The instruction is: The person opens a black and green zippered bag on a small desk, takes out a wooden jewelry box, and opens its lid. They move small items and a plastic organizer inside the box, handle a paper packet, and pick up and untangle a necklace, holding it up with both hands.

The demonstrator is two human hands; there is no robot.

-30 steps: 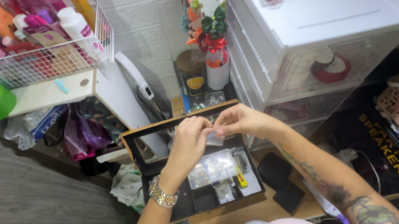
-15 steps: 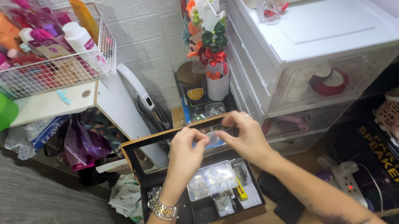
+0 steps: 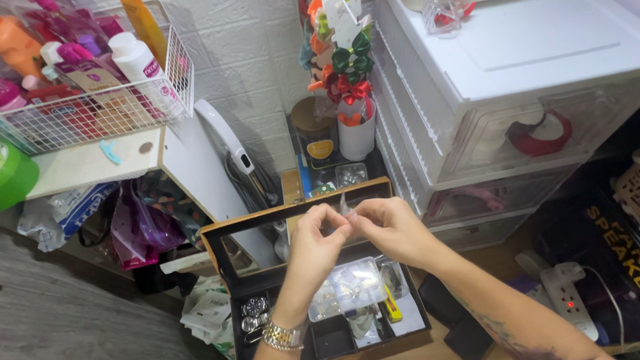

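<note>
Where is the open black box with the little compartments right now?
In the head view, the black box sits low at centre, under both hands, just left of the white drawer unit.

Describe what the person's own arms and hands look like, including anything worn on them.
Both forearms are bare, with no sleeves or gloves. The left hand has a metal link wristwatch in silver and gold tones on its wrist. The right hand has no watch; dark tattoos mark its forearm. Rings are too small to tell.
</note>
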